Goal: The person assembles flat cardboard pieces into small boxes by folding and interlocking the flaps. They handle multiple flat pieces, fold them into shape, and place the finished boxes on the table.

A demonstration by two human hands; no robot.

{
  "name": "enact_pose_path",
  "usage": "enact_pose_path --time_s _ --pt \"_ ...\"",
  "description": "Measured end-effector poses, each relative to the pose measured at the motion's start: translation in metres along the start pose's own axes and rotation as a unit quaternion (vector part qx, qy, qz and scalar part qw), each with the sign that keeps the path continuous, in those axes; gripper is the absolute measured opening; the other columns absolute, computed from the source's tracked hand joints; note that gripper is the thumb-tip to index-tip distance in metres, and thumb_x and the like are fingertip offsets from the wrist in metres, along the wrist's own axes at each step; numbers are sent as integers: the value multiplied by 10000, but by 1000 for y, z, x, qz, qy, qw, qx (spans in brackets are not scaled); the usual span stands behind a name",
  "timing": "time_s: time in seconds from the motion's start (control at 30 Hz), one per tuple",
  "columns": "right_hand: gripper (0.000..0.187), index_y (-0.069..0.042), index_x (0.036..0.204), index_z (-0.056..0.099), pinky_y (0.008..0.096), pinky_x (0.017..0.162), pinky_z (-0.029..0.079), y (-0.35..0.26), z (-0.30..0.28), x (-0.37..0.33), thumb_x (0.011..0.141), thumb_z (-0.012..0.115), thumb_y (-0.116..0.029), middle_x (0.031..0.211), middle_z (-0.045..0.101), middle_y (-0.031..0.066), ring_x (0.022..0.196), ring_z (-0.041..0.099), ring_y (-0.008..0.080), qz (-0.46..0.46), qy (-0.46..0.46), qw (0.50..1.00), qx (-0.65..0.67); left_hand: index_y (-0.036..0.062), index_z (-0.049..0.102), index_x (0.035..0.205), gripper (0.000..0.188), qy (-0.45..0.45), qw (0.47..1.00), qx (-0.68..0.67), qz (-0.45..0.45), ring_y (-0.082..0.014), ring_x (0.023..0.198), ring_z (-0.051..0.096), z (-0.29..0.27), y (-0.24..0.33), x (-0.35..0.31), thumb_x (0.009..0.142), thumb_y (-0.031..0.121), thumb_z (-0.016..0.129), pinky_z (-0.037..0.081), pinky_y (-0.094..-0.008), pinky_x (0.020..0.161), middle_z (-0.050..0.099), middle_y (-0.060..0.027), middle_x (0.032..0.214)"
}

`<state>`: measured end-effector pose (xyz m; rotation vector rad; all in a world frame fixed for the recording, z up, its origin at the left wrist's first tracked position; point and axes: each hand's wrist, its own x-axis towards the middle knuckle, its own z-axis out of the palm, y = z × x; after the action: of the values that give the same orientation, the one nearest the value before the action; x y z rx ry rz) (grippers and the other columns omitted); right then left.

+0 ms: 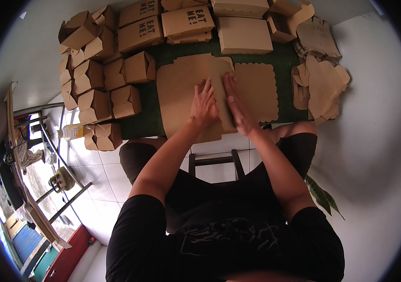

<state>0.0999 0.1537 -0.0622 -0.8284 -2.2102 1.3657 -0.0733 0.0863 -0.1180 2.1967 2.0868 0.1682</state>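
Observation:
A flat brown cardboard box blank (177, 89) lies before me on the green tabletop, its near edge reaching past the table's front. A panel with a scalloped edge (259, 91) spreads out at its right. My left hand (205, 104) rests on the middle of the cardboard, fingers stretched out and slightly bent. Alongside it, my right hand (235, 103) lies on a raised or folded part of the blank, its fingers straight and close together. Neither hand grips anything that I can see. The fold under the hands is partly hidden by them.
Small folded cardboard boxes (87, 77) are stacked at the left, with a bottle (72, 132) by the nearest ones. Larger boxes (245, 36) line the back. Flat cardboard blanks (325, 87) pile up at the right. A dark stool (215, 162) stands below the table's front.

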Motion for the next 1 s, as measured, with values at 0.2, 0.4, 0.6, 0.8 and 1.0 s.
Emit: enact_pose_path --time_s 0.2,0.4,0.6,0.8,1.0 --pt "708 -93 1856 216 622 1419 125 1 19 -1 1264 302 -472 1929 188 178 1779 132 445 0 -4 991 -137 161 642 1592 767 -45 993 -102 -23 -340 1592 455 44 -20 -1 918 504 765 279 -625 1314 556 -119 1680" --pt "653 -69 1828 287 650 1406 197 9 31 0 1255 389 -366 1897 255 210 1752 228 448 -37 6 975 -218 160 560 1660 806 72 990 -124 15 -344 1626 430 62 -49 -10 926 407 785 270 -671 1330 526 -128 1707" --pt "642 -31 1803 327 687 1394 212 11 37 -1 1245 396 -341 1876 298 224 1747 259 428 -39 -3 954 -298 92 623 1606 682 86 973 -164 -141 -441 1554 496 -40 -78 -26 932 37 711 507 -553 1207 532 -214 1668" --pt "650 27 1773 342 707 1396 183 17 44 -3 1206 462 -268 1876 293 224 1745 270 413 -34 -7 946 -322 139 606 1656 623 222 947 -206 -106 -473 1512 548 -61 -58 -16 1041 70 675 499 -553 1217 561 -223 1643" --pt "804 42 1781 296 693 1402 203 39 43 0 1051 622 -41 1879 275 226 1749 255 416 -46 -33 936 -349 301 489 1770 588 109 977 -179 -30 -468 1715 314 -29 -28 -10 1197 427 522 315 -668 1345 341 -178 1869"
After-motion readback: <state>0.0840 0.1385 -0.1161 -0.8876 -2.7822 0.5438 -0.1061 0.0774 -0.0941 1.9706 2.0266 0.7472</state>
